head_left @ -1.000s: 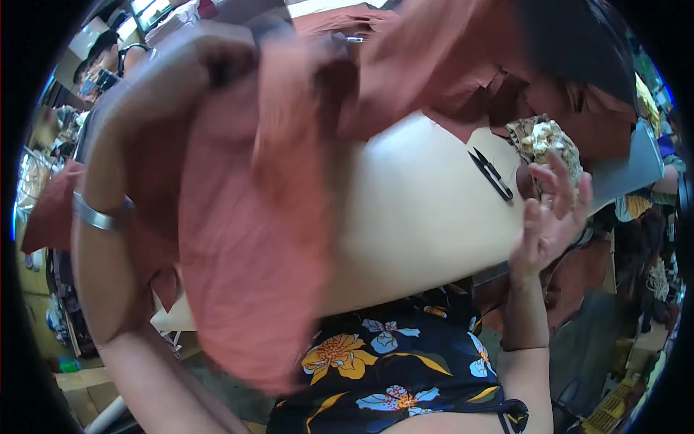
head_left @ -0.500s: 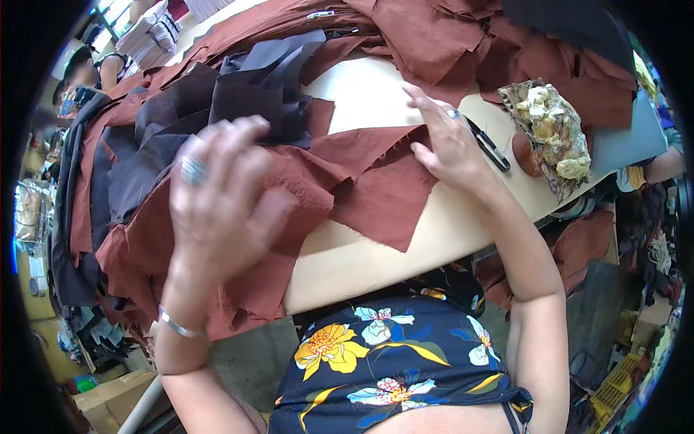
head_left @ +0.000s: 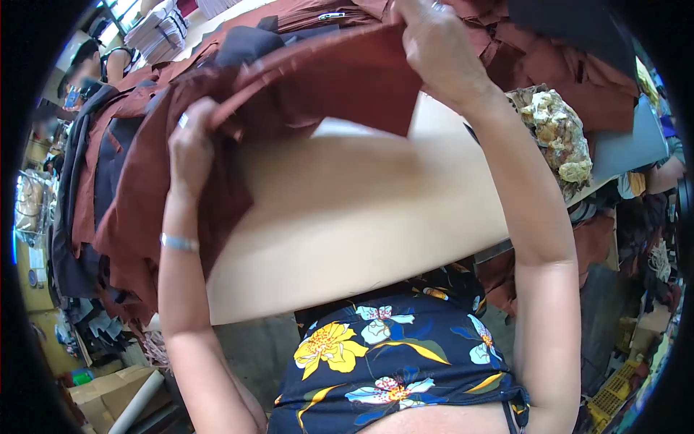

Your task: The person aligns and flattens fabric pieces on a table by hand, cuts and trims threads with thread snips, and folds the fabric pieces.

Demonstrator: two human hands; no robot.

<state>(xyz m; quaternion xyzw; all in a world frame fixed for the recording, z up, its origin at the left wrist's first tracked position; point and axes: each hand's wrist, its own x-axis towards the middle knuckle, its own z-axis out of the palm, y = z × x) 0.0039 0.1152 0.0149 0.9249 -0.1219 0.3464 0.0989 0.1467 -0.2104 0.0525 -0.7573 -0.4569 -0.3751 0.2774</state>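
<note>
A rust-brown fabric piece (head_left: 354, 79) is stretched in the air between my two hands, its upper edge blurred by motion. My left hand (head_left: 191, 145) is closed on the edge at the left, a ring on one finger. Up at the top, my right hand (head_left: 441, 50) pinches the other end. The piece hangs down from both grips, and its left part merges with the brown cloth (head_left: 137, 231) draped over the table's left side. Beneath it shows the pale tabletop (head_left: 347, 210).
Layers of brown and dark cloth (head_left: 571, 79) lie along the back. A lumpy cream-and-brown bundle (head_left: 557, 134) sits at the right, beside a grey-blue sheet (head_left: 629, 141). Another person (head_left: 87, 65) is at the far left. A cardboard box (head_left: 119, 398) stands below.
Both hands were open above the cloth; now each grips the brown fabric piece. It has been lifted off the table and stretched, the right hand having moved up and away, baring more tabletop.
</note>
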